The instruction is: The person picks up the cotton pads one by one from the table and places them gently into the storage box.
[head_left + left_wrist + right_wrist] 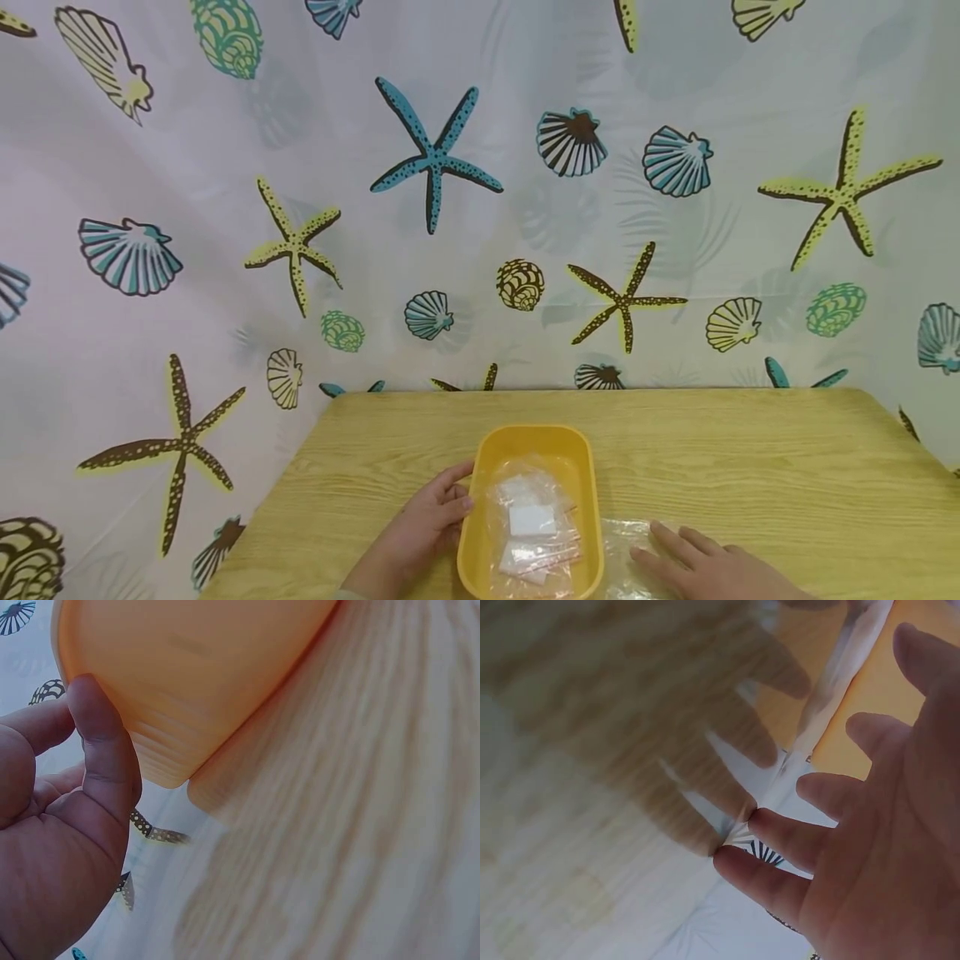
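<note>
A yellow plastic bin (598, 500) stands on the wooden table, holding several clear zip bags with white pieces (532, 520) inside. My left hand (423, 529) grips the bin's left side. In the left wrist view its thumb (97, 720) lies on the outer wall, close to the rim. Right of the bin, a clear plastic bag (622, 537) lies flat on the table. My right hand (708, 567) has its fingers spread and straight, their tips over that bag. In the right wrist view the fingertips (735, 866) meet their own reflection at the shiny surface.
The wooden table top (750, 450) extends behind the bin and to both sides. A pale curtain (480, 333) printed with starfish and shells hangs along the table's far edge and at its sides.
</note>
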{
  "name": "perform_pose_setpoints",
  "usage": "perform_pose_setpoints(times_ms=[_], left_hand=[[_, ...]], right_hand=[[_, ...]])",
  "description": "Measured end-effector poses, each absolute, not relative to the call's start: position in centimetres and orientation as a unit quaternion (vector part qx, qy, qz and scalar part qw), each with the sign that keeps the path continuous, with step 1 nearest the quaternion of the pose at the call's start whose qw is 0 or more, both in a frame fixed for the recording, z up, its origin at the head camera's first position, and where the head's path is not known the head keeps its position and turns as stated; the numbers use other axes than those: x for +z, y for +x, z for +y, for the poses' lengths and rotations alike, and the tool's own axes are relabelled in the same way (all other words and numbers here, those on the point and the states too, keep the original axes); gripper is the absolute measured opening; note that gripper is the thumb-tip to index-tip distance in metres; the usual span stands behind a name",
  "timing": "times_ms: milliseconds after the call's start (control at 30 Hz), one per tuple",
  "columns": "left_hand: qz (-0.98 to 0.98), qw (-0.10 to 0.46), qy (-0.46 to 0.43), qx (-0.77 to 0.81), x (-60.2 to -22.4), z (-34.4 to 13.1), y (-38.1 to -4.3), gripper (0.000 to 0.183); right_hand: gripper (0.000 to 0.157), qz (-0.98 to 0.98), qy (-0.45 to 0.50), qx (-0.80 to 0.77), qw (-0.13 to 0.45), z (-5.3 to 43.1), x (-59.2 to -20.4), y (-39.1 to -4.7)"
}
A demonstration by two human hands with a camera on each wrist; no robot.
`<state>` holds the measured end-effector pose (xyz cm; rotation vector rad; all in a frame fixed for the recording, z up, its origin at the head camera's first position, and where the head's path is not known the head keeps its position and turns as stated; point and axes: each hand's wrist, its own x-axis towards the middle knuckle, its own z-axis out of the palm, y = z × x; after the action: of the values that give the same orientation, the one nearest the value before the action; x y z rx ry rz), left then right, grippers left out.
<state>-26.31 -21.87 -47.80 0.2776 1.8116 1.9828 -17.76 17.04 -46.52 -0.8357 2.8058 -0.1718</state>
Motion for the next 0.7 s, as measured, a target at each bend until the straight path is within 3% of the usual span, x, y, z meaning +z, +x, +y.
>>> perform_pose_setpoints(times_ms=[700], left_hand=[[0.657,0.223,0.097,0.714,-47.49,-21.83,-26.21,0.057]], right_hand=[[0.08,0.954,-0.266,-0.05,0.125,16.64,-46.92,-18.29]])
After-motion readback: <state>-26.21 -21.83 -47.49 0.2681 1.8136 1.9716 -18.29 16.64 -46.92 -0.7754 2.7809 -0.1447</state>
